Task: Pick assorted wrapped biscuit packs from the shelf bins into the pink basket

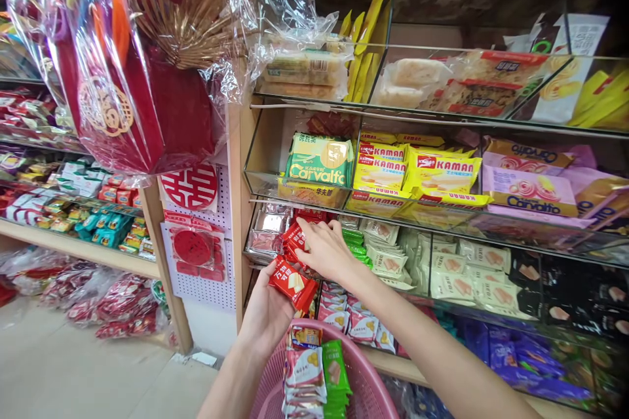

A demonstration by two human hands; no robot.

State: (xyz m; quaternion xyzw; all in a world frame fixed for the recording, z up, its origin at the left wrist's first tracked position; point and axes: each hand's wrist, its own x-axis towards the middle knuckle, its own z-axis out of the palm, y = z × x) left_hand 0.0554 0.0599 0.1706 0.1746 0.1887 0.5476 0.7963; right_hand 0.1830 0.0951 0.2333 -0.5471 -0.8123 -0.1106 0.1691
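My left hand (268,314) is closed around red snack packets (293,282) with white lettering, held just above the basket. Right beside it, my right hand (328,250) reaches into a lower shelf compartment, its fingers curled over another red packet (293,239); its fingertips are partly hidden. Below both hands is a pink plastic basket (371,376). Inside it lie white-and-red packets (303,366) and green packets (336,373) in neat stacks.
Glass-fronted shelves hold yellow Kaman packs (445,170), a green Carvalto pack (320,160) and pale packets (474,278). A red gift bag in clear wrap (147,104) hangs at upper left. Purple packets (521,353) fill the lower right. Bagged goods (118,298) sit low on the left.
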